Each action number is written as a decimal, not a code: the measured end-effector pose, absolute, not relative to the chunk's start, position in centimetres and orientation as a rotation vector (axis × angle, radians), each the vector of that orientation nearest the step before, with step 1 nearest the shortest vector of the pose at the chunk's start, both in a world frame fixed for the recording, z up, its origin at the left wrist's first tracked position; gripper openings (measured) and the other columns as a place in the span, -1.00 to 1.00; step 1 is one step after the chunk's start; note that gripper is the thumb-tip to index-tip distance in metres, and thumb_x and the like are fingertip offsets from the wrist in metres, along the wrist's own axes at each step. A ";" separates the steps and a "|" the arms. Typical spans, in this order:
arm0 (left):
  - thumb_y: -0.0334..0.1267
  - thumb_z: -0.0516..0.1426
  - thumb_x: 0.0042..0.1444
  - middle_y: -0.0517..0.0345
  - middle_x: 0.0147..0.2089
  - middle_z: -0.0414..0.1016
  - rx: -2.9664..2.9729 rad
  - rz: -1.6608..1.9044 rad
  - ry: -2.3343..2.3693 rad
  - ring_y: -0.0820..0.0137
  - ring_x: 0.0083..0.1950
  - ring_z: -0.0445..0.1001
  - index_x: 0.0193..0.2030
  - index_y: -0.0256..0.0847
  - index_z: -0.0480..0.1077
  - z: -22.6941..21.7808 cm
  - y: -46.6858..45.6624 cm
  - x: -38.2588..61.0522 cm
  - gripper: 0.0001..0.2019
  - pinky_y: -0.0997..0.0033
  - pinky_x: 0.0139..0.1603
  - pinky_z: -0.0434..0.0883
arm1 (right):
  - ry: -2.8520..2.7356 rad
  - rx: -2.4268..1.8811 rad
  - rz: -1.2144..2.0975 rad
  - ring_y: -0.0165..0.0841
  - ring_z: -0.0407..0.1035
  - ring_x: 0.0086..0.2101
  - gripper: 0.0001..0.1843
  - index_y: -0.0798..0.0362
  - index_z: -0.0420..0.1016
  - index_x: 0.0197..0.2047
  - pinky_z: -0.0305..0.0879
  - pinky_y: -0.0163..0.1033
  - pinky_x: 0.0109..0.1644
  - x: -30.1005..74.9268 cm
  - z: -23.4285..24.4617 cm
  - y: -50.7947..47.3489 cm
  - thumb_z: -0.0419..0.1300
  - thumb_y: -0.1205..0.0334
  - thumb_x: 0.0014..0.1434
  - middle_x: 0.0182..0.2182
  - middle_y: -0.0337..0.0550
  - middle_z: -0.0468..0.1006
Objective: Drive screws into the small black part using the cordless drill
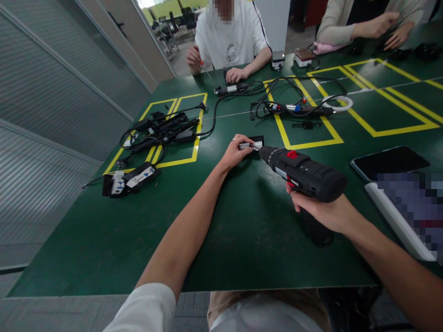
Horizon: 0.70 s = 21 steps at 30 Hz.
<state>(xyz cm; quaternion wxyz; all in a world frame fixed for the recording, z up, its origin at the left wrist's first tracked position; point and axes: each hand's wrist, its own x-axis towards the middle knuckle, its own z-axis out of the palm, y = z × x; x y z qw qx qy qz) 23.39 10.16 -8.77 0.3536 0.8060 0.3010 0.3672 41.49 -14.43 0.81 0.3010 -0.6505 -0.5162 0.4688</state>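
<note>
My right hand (321, 207) is wrapped round the grip of a black cordless drill (304, 173) with a red switch on top, held level above the green table (242, 230). The drill's nose points left at a small silver metal part (249, 146). My left hand (235, 152) pinches that part with its fingertips, right at the drill's tip. A small black block (258, 139) lies on the table just behind the fingers.
Black adapters and cables (162, 129) are piled at the left, with a labelled black unit (138, 177) nearer. More cables (294, 108) and a white ring (337, 102) lie at the middle back. A dark tablet (387, 162) sits at right. Two people sit at the far side.
</note>
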 end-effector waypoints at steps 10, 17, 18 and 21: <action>-0.32 0.20 0.01 0.11 -0.14 0.37 2.086 0.960 0.769 0.33 -0.02 0.35 -0.23 -0.16 0.50 -9.1 10.4 23.4 -0.85 0.22 0.13 0.26 | -1.372 -1.707 1.233 -0.34 0.39 -0.44 -0.94 0.02 0.41 -0.35 0.31 -0.23 -0.37 41.3 1.0 -14.4 0.13 0.29 0.05 -0.51 -0.24 0.46; -0.32 0.20 0.01 0.10 -0.15 0.37 2.086 0.969 0.750 0.33 -0.03 0.35 -0.22 -0.19 0.50 -9.1 10.4 23.3 -0.84 0.23 0.11 0.26 | -1.369 -1.694 1.202 -0.37 0.39 -0.48 -0.93 0.03 0.41 -0.33 0.35 -0.21 -0.33 41.3 1.3 -14.3 0.14 0.26 0.06 -0.48 -0.25 0.48; -0.31 0.20 0.01 0.10 -0.15 0.37 2.088 0.968 0.749 0.33 -0.03 0.35 -0.22 -0.19 0.50 -9.1 10.5 23.3 -0.84 0.23 0.11 0.27 | -1.377 -1.697 1.199 -0.36 0.41 -0.47 -0.93 0.02 0.40 -0.33 0.35 -0.21 -0.32 41.3 1.3 -14.3 0.14 0.26 0.06 -0.47 -0.24 0.49; -0.31 0.20 0.01 0.10 -0.15 0.37 2.088 0.962 0.756 0.33 -0.03 0.35 -0.22 -0.19 0.50 -9.0 10.4 23.3 -0.84 0.23 0.11 0.27 | -1.402 -1.715 1.199 -0.33 0.43 -0.43 -0.94 0.01 0.41 -0.34 0.36 -0.20 -0.31 41.5 1.0 -14.3 0.14 0.23 0.09 -0.49 -0.23 0.49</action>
